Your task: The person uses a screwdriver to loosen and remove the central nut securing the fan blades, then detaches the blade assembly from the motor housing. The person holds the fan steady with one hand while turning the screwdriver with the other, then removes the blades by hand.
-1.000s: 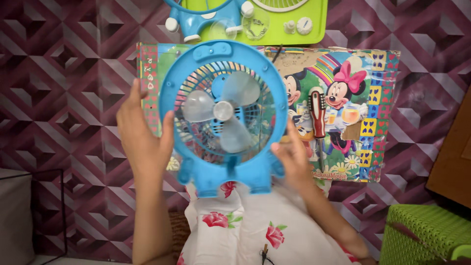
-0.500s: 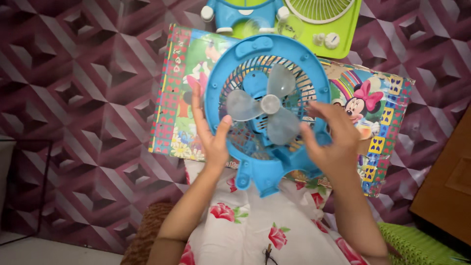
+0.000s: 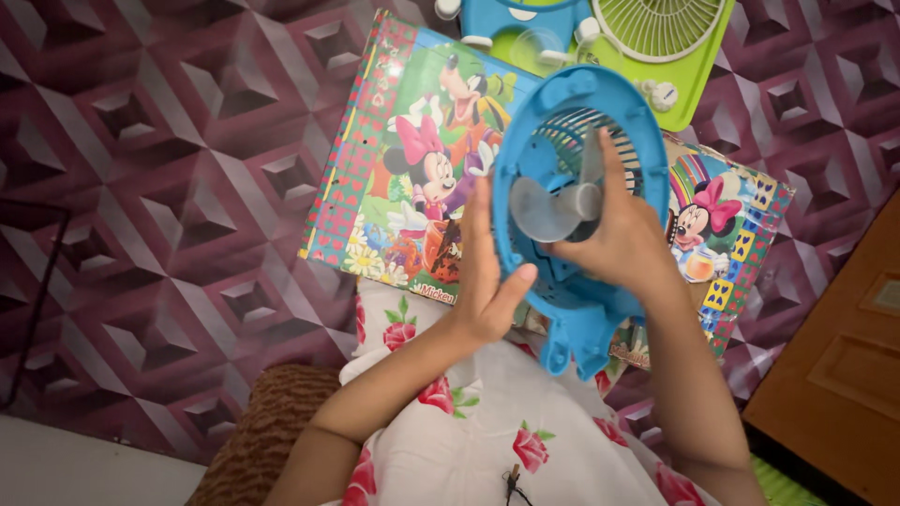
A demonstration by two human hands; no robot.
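Observation:
I hold a round blue plastic fan body (image 3: pixel 562 309) tilted on edge above my lap. A clear grey three-blade propeller (image 3: pixel 544 208) sits at its centre, in front of a blue grille. My left hand (image 3: pixel 487 281) supports the fan's left rim, thumb on the front and fingers behind. My right hand (image 3: pixel 619 230) reaches across the front of the fan, its fingers closed around the propeller hub. Under the fan lies a flat, colourful cartoon-printed box (image 3: pixel 403 159).
A lime green tray (image 3: pixel 698 70) at the top holds a pale fan grille (image 3: pixel 656 23), small white knobs and another blue fan part (image 3: pixel 506 19). The floor mat has a maroon geometric pattern. A brown wooden panel (image 3: pixel 834 375) stands at right. My floral dress covers my lap.
The fan has turned from facing me flat to tilted on edge. My right hand left the lower rim and closed on the propeller hub. The view has shifted left and down.

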